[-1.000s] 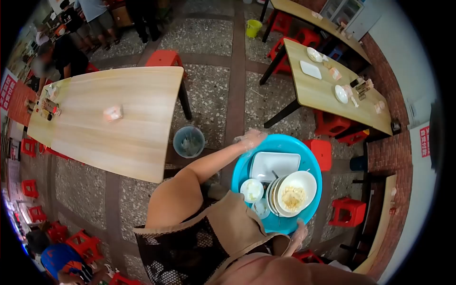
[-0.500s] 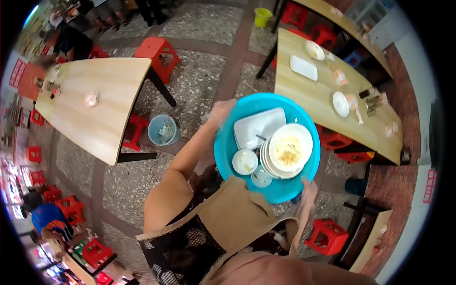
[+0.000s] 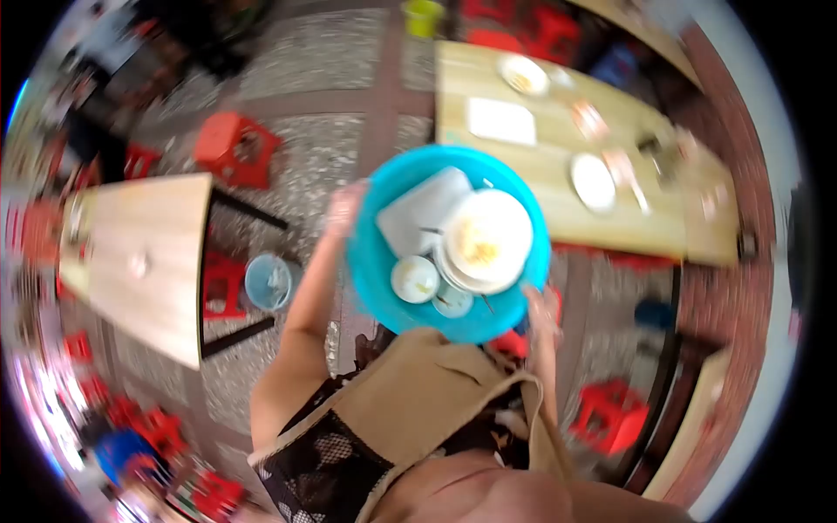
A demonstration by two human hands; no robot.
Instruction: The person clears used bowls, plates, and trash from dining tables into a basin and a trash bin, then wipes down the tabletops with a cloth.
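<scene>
A turquoise plastic basin [image 3: 370, 277] is held out in front of my body between both hands. Inside it lie a stack of white bowls [image 3: 488, 235] with food scraps in the top one, a white rectangular dish [image 3: 421, 213], a small white bowl [image 3: 415, 279] and a small clear cup [image 3: 452, 302]. My left hand [image 3: 349, 207], in a thin clear glove, is closed on the basin's left rim. Gloved as well, my right hand [image 3: 542, 312] grips the lower right rim. Motion blurs the fingers of both.
Just beyond the basin, a wooden table [image 3: 540, 179] bears a white tray [image 3: 501, 119], a plate with leftovers [image 3: 523, 75], a white bowl [image 3: 594, 182] and crumpled tissues. Left are another table [image 3: 166, 253], a waste bucket [image 3: 268, 283] and a red stool [image 3: 234, 150]. People are at far left.
The view has turned and moved forward, bringing the right-hand table closer to the basin. Basin and hands sit farther left and higher in view. Both hands keep their hold.
</scene>
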